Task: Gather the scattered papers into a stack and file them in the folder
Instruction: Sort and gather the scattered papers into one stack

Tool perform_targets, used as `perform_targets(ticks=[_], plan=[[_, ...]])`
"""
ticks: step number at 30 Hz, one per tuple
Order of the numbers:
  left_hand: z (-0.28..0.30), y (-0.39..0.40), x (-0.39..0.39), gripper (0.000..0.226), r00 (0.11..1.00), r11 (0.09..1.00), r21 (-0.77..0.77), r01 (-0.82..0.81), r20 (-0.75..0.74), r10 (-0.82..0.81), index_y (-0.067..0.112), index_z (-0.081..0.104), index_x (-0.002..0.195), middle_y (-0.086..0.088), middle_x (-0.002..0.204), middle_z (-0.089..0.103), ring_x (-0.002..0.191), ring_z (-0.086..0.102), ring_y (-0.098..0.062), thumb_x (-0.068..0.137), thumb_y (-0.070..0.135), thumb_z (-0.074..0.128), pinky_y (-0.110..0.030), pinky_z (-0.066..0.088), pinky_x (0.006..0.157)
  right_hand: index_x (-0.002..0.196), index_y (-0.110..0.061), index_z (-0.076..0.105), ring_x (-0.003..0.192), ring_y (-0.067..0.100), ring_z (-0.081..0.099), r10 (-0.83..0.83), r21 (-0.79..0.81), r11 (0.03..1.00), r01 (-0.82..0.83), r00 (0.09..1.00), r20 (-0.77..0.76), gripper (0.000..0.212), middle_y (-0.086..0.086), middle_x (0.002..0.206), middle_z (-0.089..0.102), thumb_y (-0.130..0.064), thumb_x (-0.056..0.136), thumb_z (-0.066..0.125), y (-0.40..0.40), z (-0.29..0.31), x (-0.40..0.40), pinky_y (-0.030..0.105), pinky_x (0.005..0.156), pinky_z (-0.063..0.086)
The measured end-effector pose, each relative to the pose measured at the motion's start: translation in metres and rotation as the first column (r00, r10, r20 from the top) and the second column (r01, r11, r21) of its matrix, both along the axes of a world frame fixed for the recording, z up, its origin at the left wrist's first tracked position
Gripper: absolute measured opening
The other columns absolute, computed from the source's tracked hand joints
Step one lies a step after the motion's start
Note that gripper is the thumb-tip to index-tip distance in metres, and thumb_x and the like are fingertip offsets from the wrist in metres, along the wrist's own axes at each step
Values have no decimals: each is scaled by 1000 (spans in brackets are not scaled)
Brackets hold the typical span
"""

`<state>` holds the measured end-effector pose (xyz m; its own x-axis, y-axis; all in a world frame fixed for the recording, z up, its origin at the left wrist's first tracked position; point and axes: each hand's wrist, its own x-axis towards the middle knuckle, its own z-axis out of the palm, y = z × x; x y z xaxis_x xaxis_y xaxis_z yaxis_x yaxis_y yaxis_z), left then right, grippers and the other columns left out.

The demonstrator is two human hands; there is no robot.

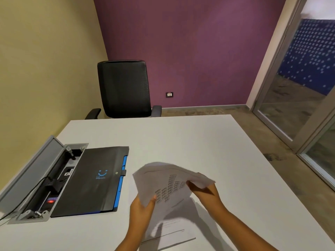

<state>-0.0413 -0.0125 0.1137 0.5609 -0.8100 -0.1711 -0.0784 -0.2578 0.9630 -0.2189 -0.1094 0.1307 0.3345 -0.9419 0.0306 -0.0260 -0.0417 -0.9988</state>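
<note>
Both hands hold a bunch of printed white papers [168, 180] lifted above the white table [181, 138]. My left hand [142, 208] grips the bunch's near left edge. My right hand [204, 192] pinches its right side. The sheets are blurred and fan slightly. Another printed sheet [172, 230] lies flat on the table under the hands, partly in their shadow. The closed black folder [94, 180], with blue tabs along its right edge and a blue smile logo, lies to the left of the papers.
An open grey cable box [45, 178] sunk in the table holds a plugged power strip, left of the folder. A black office chair [125, 89] stands behind the far table edge. Glass door panels [299, 87] are at the right.
</note>
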Motion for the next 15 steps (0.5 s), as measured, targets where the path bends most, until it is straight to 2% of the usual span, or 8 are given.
perform_targets(ticks=[2, 4, 7, 9, 12, 15], plan=[[2, -2, -2, 21, 1000, 1000, 13, 2, -21, -2, 23, 52, 105, 9, 87, 61, 81, 56, -5, 86, 21, 61, -17, 47, 60, 86, -26, 74, 83, 3, 68, 16, -16, 1000, -15, 998, 54, 25, -7, 84, 73, -3, 84, 66, 0, 1, 1, 14, 71, 52], [0, -3, -1, 21, 999, 999, 36, 2, -35, -1, 23, 50, 105, 3, 90, 61, 81, 57, -8, 86, 22, 60, -19, 48, 60, 89, -21, 73, 84, 6, 67, 33, -24, 999, -32, 998, 50, 17, -3, 87, 73, -7, 84, 67, -1, -4, 0, 15, 72, 52], [-7, -1, 2, 26, 1000, 996, 84, 20, -10, -19, 17, 51, 112, -7, 101, 61, 92, 58, -22, 87, 16, 58, -36, 51, 77, 84, -27, 71, 81, 5, 66, 27, 6, 1000, -27, 999, -37, 20, -8, 83, 72, -7, 83, 68, 0, -17, -1, 22, 74, 52], [-16, 1, 5, 35, 999, 987, 155, 37, 32, -42, 9, 51, 121, -12, 111, 61, 101, 56, -28, 88, 13, 58, -42, 49, 88, 81, -31, 68, 80, 0, 65, 0, 11, 1000, 1, 993, -116, 28, -14, 80, 72, -3, 83, 66, 0, -30, -5, 22, 76, 52], [-31, 7, 7, 42, 987, 950, 296, 99, 90, -131, 6, 44, 129, -17, 124, 58, 110, 54, -32, 89, 12, 56, -42, 46, 95, 87, -31, 68, 86, -5, 64, -15, -7, 1000, 13, 970, -241, 20, -14, 89, 71, -11, 84, 67, 1, -49, -16, 12, 77, 49], [-43, 16, 5, 44, 995, 941, 328, 82, 31, -97, 5, 40, 133, -18, 132, 54, 121, 49, -37, 91, 13, 51, -45, 40, 101, 88, -26, 70, 90, -2, 65, -44, 3, 999, 47, 961, -273, 12, -14, 91, 72, -15, 84, 68, -1, -58, -22, 4, 77, 46]])
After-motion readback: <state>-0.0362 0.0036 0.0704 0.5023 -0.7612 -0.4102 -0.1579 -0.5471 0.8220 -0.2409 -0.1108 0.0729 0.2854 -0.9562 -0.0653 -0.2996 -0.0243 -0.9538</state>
